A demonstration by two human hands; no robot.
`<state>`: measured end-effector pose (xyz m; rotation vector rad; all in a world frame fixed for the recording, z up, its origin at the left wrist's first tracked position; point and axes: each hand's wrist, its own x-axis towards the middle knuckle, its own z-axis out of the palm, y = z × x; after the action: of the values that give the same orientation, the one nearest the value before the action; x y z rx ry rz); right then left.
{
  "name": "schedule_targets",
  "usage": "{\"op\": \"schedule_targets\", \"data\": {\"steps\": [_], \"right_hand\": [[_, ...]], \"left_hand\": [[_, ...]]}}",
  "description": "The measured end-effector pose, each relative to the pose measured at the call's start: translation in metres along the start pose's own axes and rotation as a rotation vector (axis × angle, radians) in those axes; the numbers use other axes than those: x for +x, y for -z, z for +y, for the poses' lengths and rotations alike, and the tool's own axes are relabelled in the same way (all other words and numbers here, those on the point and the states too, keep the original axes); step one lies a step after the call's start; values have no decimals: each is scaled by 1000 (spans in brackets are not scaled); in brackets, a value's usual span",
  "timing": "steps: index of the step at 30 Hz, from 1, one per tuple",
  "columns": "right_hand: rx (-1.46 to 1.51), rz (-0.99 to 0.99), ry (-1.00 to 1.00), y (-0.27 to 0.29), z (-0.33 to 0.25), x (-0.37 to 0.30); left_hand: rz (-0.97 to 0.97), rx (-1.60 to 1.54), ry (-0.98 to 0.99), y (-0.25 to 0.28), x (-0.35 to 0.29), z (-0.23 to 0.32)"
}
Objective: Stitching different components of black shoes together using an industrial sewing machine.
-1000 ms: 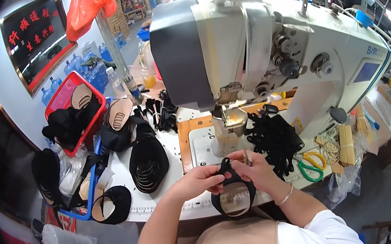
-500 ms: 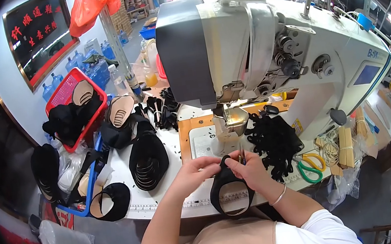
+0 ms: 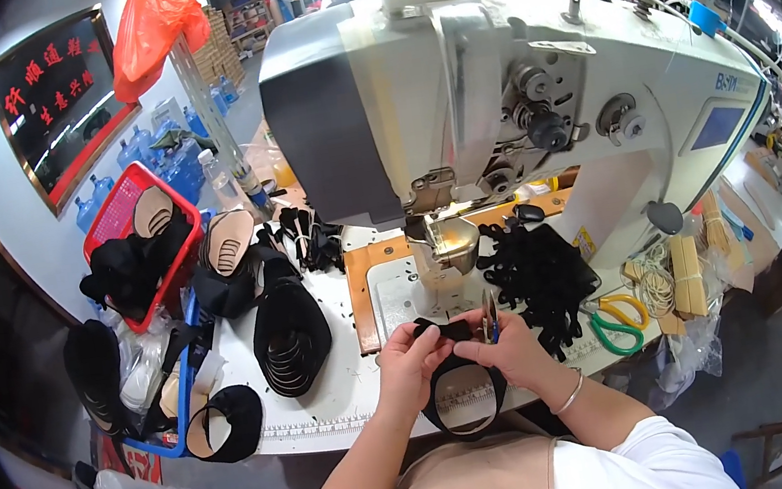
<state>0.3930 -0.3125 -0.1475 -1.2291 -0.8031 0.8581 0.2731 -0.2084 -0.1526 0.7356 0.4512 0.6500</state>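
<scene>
I see a soft, matte black fabric ring (image 3: 448,371), oval with a wide open middle, and above it a short dark fabric strip (image 3: 447,331) that looks slightly fuzzy; I can't tell whether the two are joined. The thin metal snips (image 3: 488,305) shine against all that cloth. To the right lies a tangled pile of black straps (image 3: 541,285), and to the left a rounded black piece (image 3: 291,345) with curved slits, smooth and padded-looking.

The strip is stretched between my left hand (image 3: 407,366) and right hand (image 3: 513,343). The left fingers pinch its near end between thumb and forefinger. The right fingers grasp the snips, blades pointing up and away, while the thumb presses near the strip's other end. The ring hangs just below both sets of fingers, toward the body.

It sits over the near edge of the desk (image 3: 346,347), where a printed ruler (image 3: 323,429) runs along the rim. Ahead, the sewing machine's (image 3: 478,80) metal plate (image 3: 400,294) and lower arm limit forward reach, and the straps crowd the right. My widest room is on the left, across white desktop up to the slitted piece.
</scene>
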Motion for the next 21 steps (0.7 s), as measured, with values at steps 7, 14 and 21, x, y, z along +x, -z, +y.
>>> {"op": "schedule_targets", "data": {"steps": [7, 14, 21], "right_hand": [[-55, 58, 63, -8, -4, -3], [-225, -6, 230, -9, -12, -8], [-143, 188, 267, -27, 3, -7]], "left_hand": [[66, -91, -40, -8, -15, -18], [-70, -192, 53, 5, -23, -17], [-32, -147, -241, -15, -31, -25]]}}
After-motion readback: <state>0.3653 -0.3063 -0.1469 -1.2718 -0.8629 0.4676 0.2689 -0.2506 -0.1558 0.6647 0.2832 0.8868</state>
